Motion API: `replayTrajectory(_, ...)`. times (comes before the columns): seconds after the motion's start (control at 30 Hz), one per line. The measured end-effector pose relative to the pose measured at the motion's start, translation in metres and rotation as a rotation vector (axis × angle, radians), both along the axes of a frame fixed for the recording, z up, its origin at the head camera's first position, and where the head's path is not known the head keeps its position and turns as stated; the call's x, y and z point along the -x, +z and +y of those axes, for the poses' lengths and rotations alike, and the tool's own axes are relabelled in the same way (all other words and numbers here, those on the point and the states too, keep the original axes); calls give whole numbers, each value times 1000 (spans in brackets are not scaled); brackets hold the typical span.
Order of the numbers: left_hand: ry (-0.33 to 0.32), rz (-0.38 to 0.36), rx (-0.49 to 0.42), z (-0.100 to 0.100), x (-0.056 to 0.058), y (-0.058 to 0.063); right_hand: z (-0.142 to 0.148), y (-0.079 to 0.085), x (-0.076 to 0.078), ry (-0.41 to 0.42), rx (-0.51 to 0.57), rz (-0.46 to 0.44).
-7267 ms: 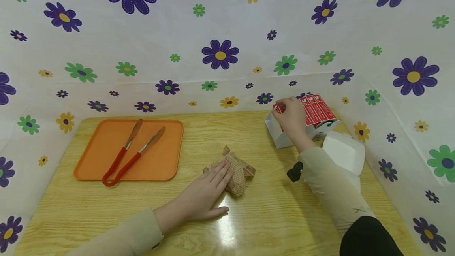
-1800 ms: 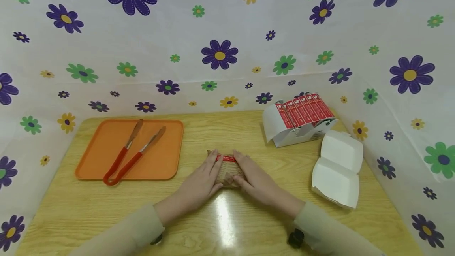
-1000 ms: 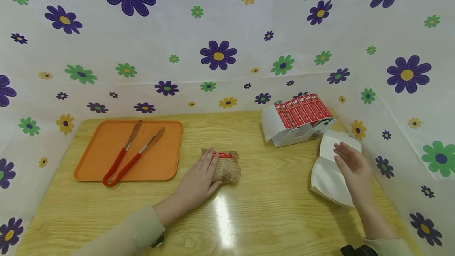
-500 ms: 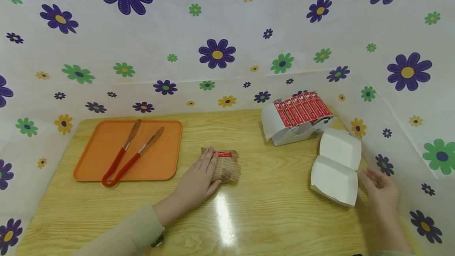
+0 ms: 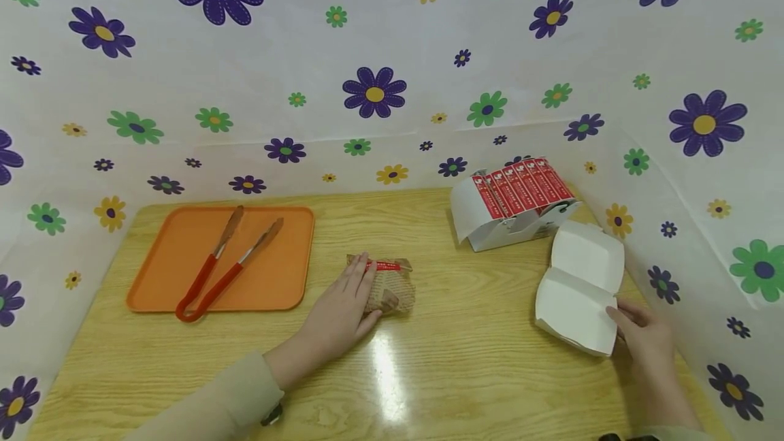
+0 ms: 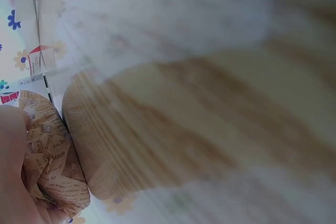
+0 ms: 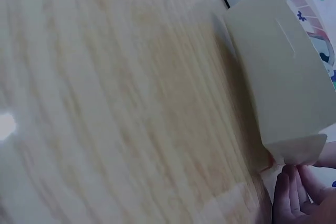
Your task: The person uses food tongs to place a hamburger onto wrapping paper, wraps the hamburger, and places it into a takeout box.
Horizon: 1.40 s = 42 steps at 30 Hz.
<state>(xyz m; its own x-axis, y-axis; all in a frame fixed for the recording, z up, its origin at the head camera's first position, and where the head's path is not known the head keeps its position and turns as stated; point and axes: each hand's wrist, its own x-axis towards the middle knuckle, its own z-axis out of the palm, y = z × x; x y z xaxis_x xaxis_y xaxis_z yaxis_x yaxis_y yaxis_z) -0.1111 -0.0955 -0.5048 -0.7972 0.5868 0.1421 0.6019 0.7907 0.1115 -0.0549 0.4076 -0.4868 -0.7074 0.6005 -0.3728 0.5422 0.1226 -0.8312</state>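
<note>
A package wrapped in brown printed paper [image 5: 395, 293] lies mid-table, with a red sticker strip across its far side. My left hand [image 5: 339, 308] rests on its left part, fingers extended; the left wrist view shows the crumpled, printed wrapper [image 6: 55, 166] beside that hand. At the right, a white clamshell box [image 5: 576, 312] lies open, its lid folded back away from me. My right hand [image 5: 649, 342] pinches the right wall of the near half, thumb over the inside and fingers outside. From the right wrist, my fingertips [image 7: 294, 179] show at the box's lower edge.
An orange tray [image 5: 174, 237] at the left carries red-handled tongs [image 5: 202, 284], whose bend overhangs its front rim. Behind the clamshell stands a white carton [image 5: 490, 233] with several red sticker strips [image 5: 523, 186] over its top. Flower-print cloth [image 5: 392, 33] encloses the table's back and sides.
Earlier my right hand was at the sticker carton, then on the package, which gained its red strip. It has since moved right and taken hold of the clamshell's edge; my left hand stays put.
</note>
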Motion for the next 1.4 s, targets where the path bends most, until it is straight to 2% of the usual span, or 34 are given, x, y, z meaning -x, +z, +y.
replayTrajectory(0.17,2,0,1,0,-1,0,3,5,-3,-127,106,56)
replayTrajectory(0.3,7,5,2,0,-1,1,5,14,-5,-205,123,127)
replayTrajectory(0.4,11,10,5,0,-1,0,3,26,-7,-251,129,174)
replayTrajectory(0.57,8,5,4,0,-1,0,-7,55,-7,-351,199,288)
replayTrajectory(0.73,5,3,-3,0,0,0,-18,82,-5,-368,238,417)
replayTrajectory(0.8,5,1,-8,0,0,0,-24,91,-3,-330,271,477)
replayTrajectory(0.9,6,-3,-12,0,-1,1,-35,101,2,-227,286,534)
replayTrajectory(1.07,14,-16,-3,0,-2,3,-63,107,16,-69,297,554)
replayTrajectory(1.23,18,-7,-2,-1,-2,1,-99,103,32,35,265,514)
replayTrajectory(1.4,23,13,-4,-3,-2,-3,-133,86,45,172,140,461)
